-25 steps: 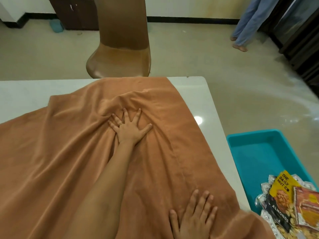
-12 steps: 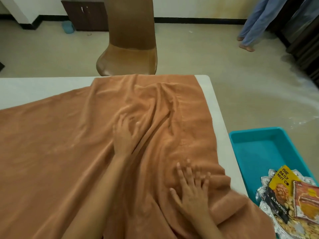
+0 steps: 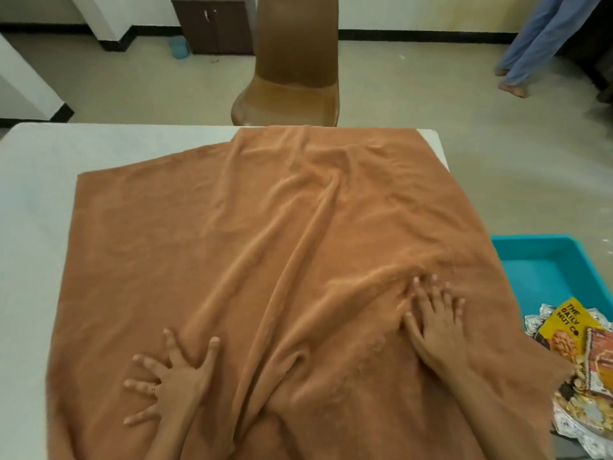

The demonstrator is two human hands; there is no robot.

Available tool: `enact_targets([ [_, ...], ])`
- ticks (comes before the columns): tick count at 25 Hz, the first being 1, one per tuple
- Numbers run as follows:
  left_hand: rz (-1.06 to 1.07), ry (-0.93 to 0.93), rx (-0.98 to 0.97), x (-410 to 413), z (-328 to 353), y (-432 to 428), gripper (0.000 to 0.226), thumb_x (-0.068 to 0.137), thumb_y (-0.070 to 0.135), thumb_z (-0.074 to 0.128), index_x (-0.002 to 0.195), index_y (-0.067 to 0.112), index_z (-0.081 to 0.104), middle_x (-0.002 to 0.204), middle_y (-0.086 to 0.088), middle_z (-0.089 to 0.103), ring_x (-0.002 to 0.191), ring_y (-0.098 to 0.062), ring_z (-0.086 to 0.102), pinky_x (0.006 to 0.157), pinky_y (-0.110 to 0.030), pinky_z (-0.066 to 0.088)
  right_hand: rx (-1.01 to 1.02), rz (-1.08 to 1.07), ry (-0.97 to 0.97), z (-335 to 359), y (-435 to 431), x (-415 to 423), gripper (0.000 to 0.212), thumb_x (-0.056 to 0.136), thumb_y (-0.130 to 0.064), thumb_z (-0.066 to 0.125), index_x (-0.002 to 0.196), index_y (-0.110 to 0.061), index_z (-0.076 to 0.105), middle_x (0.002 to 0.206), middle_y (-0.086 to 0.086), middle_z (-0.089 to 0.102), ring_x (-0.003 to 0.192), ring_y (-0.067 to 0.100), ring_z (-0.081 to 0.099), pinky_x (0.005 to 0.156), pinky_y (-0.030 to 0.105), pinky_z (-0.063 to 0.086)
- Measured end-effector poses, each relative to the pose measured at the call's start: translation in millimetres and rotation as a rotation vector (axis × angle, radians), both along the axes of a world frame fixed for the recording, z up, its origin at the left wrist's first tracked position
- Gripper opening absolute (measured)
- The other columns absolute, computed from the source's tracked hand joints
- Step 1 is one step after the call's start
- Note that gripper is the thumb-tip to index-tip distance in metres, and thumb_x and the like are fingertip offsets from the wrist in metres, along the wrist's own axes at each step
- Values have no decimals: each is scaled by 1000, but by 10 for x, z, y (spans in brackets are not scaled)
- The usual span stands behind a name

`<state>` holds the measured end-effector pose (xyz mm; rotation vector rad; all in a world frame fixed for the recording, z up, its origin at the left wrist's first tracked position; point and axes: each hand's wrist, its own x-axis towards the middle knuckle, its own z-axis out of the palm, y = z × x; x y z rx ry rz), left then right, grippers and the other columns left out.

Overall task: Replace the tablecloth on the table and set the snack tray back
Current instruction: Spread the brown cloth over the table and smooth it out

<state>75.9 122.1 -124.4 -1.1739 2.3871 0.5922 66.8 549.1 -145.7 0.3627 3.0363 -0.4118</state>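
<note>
Wrinkled orange-brown tablecloth [image 3: 282, 260] covers the white table [image 3: 39, 180]; silver snack tray [image 3: 583, 410] sits right.

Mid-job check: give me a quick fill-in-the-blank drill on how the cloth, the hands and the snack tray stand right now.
1. Both the left hand and the right hand lie flat on the ____ tablecloth.
2. The white table is still bare along its ____ side.
3. The silver snack tray is not on the cloth; it sits partly in the ____ bin.

Missing words: orange; left; blue

We list: tablecloth [image 3: 265, 244], matt fleecy cloth; bench [image 3: 49, 161], smooth matt white; bin [image 3: 547, 270], glossy turquoise plastic.
</note>
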Motion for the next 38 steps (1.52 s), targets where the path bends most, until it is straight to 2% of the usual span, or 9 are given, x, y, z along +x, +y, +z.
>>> enact_targets([
  [10,-285,26,19,-1023,193,-1397,104,57,92,49,142,57,-1,160,-6,-16,144,-41,-9,106,-71,0,132,98,5,-201,-973,271,85,80,-70,34,151,-23,26,159,9,20,146,36,10,114,59,9],
  [13,-175,500,161,-1082,510,-1551,77,76,66,52,135,17,51,140,-19,48,129,-38,43,102,-41,35,112,58,-25,-187,-1191,233,85,81,-69,33,151,-21,28,157,11,24,145,39,14,114,58,8],
  [15,-7,816,-74,-779,479,-1289,49,92,42,47,121,4,55,125,-22,58,117,-42,52,97,-44,38,73,58,-16,-132,-1280,237,83,83,-66,33,151,-19,28,157,12,23,145,40,13,114,57,7],
  [18,-109,438,-121,-24,81,-606,76,87,69,34,147,23,28,156,-20,19,139,-52,14,106,-73,6,5,326,134,-112,-1325,424,77,85,-56,42,151,-19,27,160,9,15,147,34,12,117,53,7],
  [20,-196,230,-86,241,-149,-383,91,71,88,19,149,43,7,160,-12,-3,141,-50,-7,102,-74,-7,-6,543,158,-108,-1330,559,79,85,-55,47,152,-25,21,161,2,9,148,27,13,117,52,6],
  [30,-344,93,-198,-544,-186,-1094,91,69,91,32,143,56,-6,160,-5,-12,142,-45,-14,105,-68,-12,-19,513,-1,-82,-1832,265,76,86,-61,43,152,-33,17,161,-3,14,149,19,8,117,52,6],
  [33,-387,-16,-73,-1003,-61,-1491,79,85,63,54,150,35,18,156,-17,21,140,-45,19,114,-60,13,-43,594,-118,0,-1915,35,74,88,-61,29,153,-30,15,160,-2,5,149,21,6,117,48,-2],
  [35,-325,130,-107,-1108,82,-1387,54,88,40,55,135,13,47,138,-26,46,128,-48,39,108,-62,26,-183,620,-203,139,-1824,-113,73,89,-55,21,154,-22,13,160,3,3,149,22,1,119,46,-4],
  [38,-516,391,-333,-713,174,-610,50,87,41,58,124,7,54,134,-24,46,125,-49,37,101,-70,27,-371,326,-1,319,-1345,-36,68,92,-43,29,147,-2,32,154,17,27,146,27,20,119,42,17],
])
